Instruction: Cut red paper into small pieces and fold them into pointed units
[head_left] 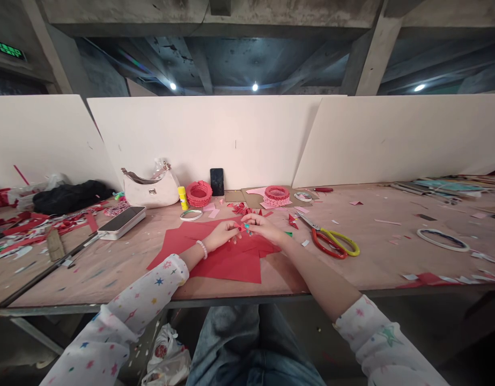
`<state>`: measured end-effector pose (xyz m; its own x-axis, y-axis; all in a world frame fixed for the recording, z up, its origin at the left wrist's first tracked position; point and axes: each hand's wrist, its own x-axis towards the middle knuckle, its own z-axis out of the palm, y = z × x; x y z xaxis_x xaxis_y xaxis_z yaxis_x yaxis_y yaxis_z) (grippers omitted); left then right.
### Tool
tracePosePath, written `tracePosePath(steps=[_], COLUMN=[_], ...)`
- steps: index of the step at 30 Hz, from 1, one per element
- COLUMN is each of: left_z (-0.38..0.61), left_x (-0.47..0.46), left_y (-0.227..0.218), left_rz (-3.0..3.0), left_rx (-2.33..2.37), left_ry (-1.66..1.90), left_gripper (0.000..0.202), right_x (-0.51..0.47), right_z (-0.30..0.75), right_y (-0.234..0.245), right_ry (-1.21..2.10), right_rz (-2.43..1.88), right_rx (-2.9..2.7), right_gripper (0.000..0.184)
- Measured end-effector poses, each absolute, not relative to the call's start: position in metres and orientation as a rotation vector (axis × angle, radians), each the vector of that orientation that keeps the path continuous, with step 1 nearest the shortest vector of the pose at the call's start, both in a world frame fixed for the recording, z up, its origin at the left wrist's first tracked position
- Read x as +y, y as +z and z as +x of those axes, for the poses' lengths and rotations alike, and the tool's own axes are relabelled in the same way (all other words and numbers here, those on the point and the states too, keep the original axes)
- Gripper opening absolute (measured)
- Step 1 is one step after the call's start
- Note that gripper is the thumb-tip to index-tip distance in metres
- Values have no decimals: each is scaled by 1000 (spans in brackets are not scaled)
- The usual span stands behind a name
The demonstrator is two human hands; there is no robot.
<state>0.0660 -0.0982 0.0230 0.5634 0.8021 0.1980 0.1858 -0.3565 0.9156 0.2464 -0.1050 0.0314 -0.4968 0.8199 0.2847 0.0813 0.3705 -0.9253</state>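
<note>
Above the red paper sheets (231,267), my left hand (223,234) and my right hand (262,225) meet with fingertips pinched together. Between them is a small piece of red paper (241,228), mostly covered by the fingers; its exact shape cannot be made out. Just beyond the hands lies a small heap of folded red paper pieces (241,209). Another folded red piece (292,221) rests to the right of my right hand. Scissors (331,242) with one red and one yellow handle lie farther right, blades pointing toward the hands.
Behind stand a yellow glue stick (183,198), red paper rings (199,193), a black phone (217,182) and a white handbag (150,188). A white device (122,222) lies left. Tape rolls (191,215) and paper scraps are scattered about. White boards (207,134) wall off the back.
</note>
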Motion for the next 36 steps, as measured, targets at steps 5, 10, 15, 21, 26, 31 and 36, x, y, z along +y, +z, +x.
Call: tracePosePath(steps=[5, 10, 15, 21, 26, 31, 36], left_z=[66, 65, 66, 66, 67, 66, 66], left_x=[-99, -99, -100, -101, -100, -99, -101], left_y=[23, 23, 24, 26, 25, 23, 25], left_rz=[1835, 1848, 1828, 1803, 1801, 1785, 1749], left_rx=[766, 728, 753, 777, 788, 785, 807], left_ry=[814, 795, 799, 838, 841, 844, 838], left_gripper=[21, 23, 23, 22, 22, 21, 20], right_x=[-105, -105, -106, -108, -107, -105, -102], right_z=[246, 245, 244, 245, 245, 244, 244], right_y=[31, 32, 33, 35, 35, 35, 31], right_ry=[1219, 1211, 1176, 1225, 1225, 1141, 1077], right_rz=[-779, -774, -778, -794, -761, -751, -775], right_rx=[-1850, -1859, -1846, -1779, -1816, -1855, -1879], right_gripper=[25, 26, 23, 21, 23, 23, 24])
